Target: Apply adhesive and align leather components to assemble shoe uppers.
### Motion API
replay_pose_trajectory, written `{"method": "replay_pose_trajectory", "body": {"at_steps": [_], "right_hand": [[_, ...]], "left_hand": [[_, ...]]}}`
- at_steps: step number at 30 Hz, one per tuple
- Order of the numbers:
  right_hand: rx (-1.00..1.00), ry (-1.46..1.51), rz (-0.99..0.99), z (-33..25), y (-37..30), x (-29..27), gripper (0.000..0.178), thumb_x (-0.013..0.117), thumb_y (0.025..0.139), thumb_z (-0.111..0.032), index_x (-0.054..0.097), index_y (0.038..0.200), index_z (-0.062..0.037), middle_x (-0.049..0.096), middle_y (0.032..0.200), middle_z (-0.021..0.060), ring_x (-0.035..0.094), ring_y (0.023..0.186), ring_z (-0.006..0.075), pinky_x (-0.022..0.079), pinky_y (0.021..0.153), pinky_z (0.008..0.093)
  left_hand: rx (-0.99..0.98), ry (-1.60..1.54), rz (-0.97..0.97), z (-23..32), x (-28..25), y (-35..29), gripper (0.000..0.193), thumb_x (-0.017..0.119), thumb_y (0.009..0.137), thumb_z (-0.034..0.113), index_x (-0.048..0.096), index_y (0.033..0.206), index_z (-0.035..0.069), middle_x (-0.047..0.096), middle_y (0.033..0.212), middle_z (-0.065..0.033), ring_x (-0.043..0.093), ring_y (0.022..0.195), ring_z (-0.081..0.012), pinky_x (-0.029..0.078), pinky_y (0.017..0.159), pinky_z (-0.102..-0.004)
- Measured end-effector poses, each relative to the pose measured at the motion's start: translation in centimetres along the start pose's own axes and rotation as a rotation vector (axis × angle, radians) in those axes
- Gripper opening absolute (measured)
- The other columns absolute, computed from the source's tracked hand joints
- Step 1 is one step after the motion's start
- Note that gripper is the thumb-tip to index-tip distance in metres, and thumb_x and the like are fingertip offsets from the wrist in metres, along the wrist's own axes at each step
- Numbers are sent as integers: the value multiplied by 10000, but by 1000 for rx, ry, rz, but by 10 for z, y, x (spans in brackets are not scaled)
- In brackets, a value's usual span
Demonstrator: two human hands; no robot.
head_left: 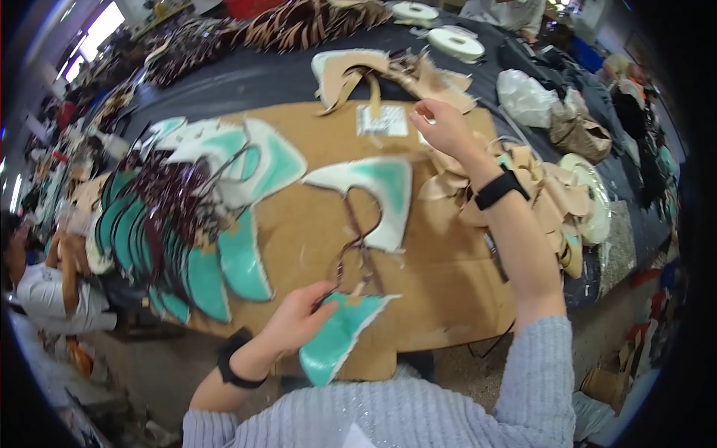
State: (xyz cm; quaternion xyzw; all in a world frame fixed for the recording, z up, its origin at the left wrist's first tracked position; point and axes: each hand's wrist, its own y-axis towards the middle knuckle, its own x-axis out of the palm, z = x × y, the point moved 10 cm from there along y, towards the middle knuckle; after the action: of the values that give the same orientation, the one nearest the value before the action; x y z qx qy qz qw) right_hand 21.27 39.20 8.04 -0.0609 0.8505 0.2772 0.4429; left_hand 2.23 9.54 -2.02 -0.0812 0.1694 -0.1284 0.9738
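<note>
My left hand (299, 319) grips a teal, white-edged shoe insole piece (337, 337) low in the view, with a dark brown strap (351, 246) trailing up from it. My right hand (441, 128) reaches out over the brown cardboard sheet (441, 284), fingers pinched together near a small white paper slip (381, 119) and a pile of tan leather pieces (523, 187); what it pinches is too small to tell. Another teal and white piece (377, 187) lies flat on the cardboard between my hands.
A fan of teal insole pieces with dark straps (187, 231) lies at the left. White tape rolls (455, 43) and a clear plastic bag (523, 97) sit on the dark table at the back. A person in white (45, 291) sits at the far left.
</note>
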Motion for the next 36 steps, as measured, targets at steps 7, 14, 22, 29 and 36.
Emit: {"method": "replay_pose_trajectory", "body": {"at_steps": [7,14,22,29,36], "right_hand": [[585,286,-160,40,-94,66,429,810,689,-360,621,723,24,662,699,148,638,571,242,514,544,379],[355,895,-204,-24,-68,111,323,762,716,-260,700,877,14,679,769,106,632,713,177,494,678,317],[18,172,-214,-43,-45,123,415,695,749,-257,618,1071,-6,628,1047,198,593,958,353,475,841,428],[102,291,29,-35,-86,8,603,725,817,-232,491,1322,-3,601,1186,152,590,1079,220,490,901,329],[290,437,-118,-61,-163,-12,372,685,854,-172,599,1164,15,656,1023,77,619,896,146,507,825,294]], "left_hand": [[32,-117,6,-7,18,9,172,568,898,91,535,1021,-25,515,735,-55,459,680,-100,415,594,-286],[-28,-280,-5,-8,26,-9,181,557,923,56,549,1077,-38,597,807,-19,524,684,-46,449,602,-224],[123,259,152,31,20,-4,374,642,870,151,553,1181,-37,644,877,-162,615,699,-204,486,658,-316],[289,58,689,45,-90,-52,335,541,924,67,508,1246,-18,604,1078,-82,589,949,-143,499,748,-273],[295,-184,790,31,-123,-108,233,506,972,98,550,1172,-14,612,1085,-73,598,922,-134,502,739,-245]]}}
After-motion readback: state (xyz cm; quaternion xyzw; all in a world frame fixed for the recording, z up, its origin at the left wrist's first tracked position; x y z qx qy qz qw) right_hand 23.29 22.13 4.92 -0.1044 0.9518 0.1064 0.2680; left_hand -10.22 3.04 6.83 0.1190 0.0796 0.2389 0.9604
